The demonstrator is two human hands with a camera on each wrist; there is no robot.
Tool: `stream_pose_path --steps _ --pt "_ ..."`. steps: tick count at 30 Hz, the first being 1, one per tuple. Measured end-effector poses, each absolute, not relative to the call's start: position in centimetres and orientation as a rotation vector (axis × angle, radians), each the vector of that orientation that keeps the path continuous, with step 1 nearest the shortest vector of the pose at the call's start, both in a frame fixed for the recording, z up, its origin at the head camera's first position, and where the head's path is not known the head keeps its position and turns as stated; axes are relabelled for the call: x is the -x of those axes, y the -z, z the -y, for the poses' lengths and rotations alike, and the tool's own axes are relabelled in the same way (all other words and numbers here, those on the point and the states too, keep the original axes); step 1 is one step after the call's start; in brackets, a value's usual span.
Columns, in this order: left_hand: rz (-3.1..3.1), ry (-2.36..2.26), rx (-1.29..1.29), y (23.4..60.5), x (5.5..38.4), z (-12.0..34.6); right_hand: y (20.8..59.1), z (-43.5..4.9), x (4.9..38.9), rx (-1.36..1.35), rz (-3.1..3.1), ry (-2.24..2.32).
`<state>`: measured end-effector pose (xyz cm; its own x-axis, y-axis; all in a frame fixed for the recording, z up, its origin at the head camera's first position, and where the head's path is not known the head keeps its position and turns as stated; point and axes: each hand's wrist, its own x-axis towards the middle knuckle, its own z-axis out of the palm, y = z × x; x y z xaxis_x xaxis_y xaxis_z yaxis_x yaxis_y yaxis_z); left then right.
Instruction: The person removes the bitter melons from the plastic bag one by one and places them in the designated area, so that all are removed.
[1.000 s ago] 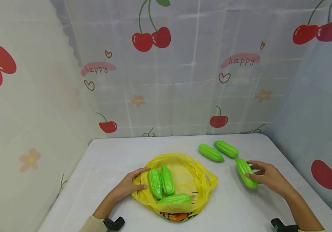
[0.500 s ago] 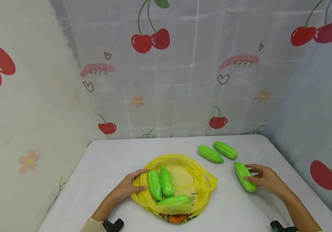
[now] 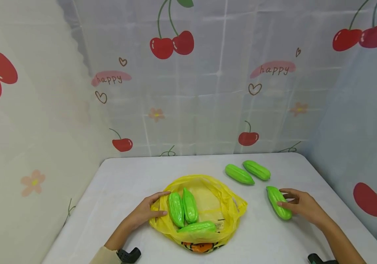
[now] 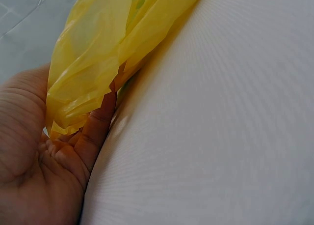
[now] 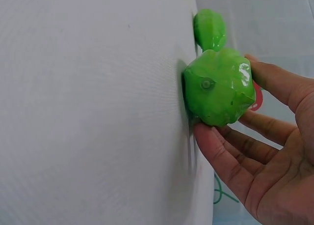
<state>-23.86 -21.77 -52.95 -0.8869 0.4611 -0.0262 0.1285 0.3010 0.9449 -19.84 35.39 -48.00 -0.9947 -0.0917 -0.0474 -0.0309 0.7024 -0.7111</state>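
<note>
A yellow plastic bag (image 3: 237,209) lies on the table with its mouth spread wide. My left hand (image 3: 145,209) grips its left rim; in the left wrist view the thin film (image 4: 88,77) runs between thumb and fingers. Inside are three glossy, ridged green cucumbers: two side by side at the left, one crosswise (image 3: 198,227) at the near side. To the right of the bag, my right hand (image 3: 302,203) holds another cucumber (image 3: 276,202) between thumb and fingers, close over the table. Its blunt, lobed end (image 5: 216,87) faces the right wrist camera.
Two more cucumbers lie at the back right, one (image 3: 239,173) nearer the bag and one (image 3: 257,170) beyond it. The white-covered table (image 3: 125,176) is bounded by hanging cherry-print curtains (image 3: 201,91) at the back and both sides.
My right hand has drawn its cucumber slightly toward me, away from the tip of the back right cucumber it was touching. The left hand and bag have stayed put.
</note>
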Motion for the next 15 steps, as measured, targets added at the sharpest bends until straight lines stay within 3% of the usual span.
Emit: stream_pose_path --steps 15 --pt "-2.258 -1.631 -0.539 53.15 24.01 21.82 48.06 -35.50 19.78 0.119 -2.841 1.183"
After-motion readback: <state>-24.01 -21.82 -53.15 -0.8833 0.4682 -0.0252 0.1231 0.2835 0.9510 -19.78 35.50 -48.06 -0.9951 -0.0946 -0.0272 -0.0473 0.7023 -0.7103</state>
